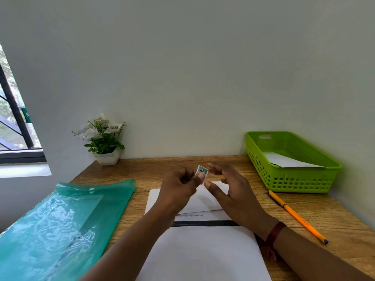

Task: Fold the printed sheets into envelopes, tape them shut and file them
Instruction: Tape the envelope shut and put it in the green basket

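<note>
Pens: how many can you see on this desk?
1. An orange pen lies on the desk's right side, in front of the green basket. Others could be hidden inside the basket or under the papers.

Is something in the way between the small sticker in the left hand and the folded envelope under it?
Nothing lies on the envelope. The left hand pinches the sticker above it; only the open right hand, its thumb just below the sticker, is near.
</note>
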{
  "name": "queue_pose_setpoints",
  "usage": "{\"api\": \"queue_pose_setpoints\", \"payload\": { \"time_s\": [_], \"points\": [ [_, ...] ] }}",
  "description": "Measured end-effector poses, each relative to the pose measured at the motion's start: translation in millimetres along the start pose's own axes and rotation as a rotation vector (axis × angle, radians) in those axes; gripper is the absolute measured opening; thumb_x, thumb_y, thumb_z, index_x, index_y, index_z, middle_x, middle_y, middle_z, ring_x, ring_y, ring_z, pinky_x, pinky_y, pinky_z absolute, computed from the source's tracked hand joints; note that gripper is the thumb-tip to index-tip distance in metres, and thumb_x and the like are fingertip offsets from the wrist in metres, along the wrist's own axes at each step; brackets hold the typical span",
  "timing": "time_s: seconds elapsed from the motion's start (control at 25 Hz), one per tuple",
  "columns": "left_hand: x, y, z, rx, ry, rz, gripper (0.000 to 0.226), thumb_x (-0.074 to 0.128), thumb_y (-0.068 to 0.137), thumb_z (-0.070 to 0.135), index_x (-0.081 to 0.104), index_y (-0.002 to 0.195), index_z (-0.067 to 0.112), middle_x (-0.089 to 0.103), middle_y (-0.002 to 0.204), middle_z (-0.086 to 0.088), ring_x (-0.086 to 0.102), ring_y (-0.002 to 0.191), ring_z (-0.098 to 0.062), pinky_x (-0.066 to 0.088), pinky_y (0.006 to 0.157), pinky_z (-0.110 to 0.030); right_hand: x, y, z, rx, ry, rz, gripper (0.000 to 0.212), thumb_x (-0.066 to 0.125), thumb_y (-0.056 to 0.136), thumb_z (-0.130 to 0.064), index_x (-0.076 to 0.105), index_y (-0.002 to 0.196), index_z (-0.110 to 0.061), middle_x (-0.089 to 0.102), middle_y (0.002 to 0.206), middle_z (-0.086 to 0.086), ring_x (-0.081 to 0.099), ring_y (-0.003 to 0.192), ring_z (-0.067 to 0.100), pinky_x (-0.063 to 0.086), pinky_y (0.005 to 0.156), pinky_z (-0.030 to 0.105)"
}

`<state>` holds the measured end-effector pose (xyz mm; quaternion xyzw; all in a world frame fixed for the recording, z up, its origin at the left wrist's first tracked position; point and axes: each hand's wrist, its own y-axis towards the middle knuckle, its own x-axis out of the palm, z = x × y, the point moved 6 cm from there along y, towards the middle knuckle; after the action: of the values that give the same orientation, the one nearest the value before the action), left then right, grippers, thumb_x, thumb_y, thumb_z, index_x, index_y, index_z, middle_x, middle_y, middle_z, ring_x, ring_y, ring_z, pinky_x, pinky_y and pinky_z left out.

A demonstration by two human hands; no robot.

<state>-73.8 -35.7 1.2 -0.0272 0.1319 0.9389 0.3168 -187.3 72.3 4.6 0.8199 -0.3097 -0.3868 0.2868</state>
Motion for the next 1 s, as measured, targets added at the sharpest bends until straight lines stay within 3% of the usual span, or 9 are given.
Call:
{"api": "queue_pose_setpoints", "payload": {
  "time_s": [0.16,0.4,0.64,1.0],
  "points": [
    [9,-6,-3,-0.072,-0.216,-0.106,0.034,0.072,0.068,0.04,0.076,0.086,0.011,0.075,0.093,-0.005,0.07,0.094,-0.017,0.059,0.076,-0.032,-4,1,-3,-0.038,0.043,0.051,0.032,0.059,0.091,-0.043,0.054,0.122,-0.038,0.056,0.114,-0.027,0.057,0.108,0.001,0.052,0.082,0.023],
    [10,-4,-4,-0.088,-0.252,-0.159,0.044,0.074,0.066,0.036,0.074,0.098,0.007,0.074,0.098,-0.01,0.07,0.097,-0.022,0.058,0.083,-0.04,-9,2,-7,-0.076,0.042,0.101,0.029,0.058,0.093,-0.042,0.055,0.122,-0.041,0.058,0.114,-0.026,0.06,0.105,0.005,0.056,0.077,0.025],
    [11,-3,-5,-0.061,-0.24,-0.138,0.038,0.074,0.064,0.028,0.075,0.098,0.011,0.075,0.095,-0.006,0.07,0.094,-0.023,0.059,0.078,-0.035,-15,2,-11,-0.11,0.039,0.153,0.03,0.061,0.091,-0.036,0.062,0.121,-0.037,0.061,0.118,-0.021,0.058,0.109,-0.001,0.056,0.073,0.019],
    [11,-2,-5,0.003,-0.188,-0.08,0.033,0.076,0.062,0.032,0.076,0.093,0.02,0.076,0.089,0.002,0.07,0.086,-0.017,0.058,0.071,-0.027,-17,3,-7,-0.016,0.164,0.203,0.021,0.071,0.08,-0.034,0.073,0.1,-0.028,0.067,0.111,-0.016,0.061,0.105,-0.001,0.053,0.073,0.014]
  ]
}}
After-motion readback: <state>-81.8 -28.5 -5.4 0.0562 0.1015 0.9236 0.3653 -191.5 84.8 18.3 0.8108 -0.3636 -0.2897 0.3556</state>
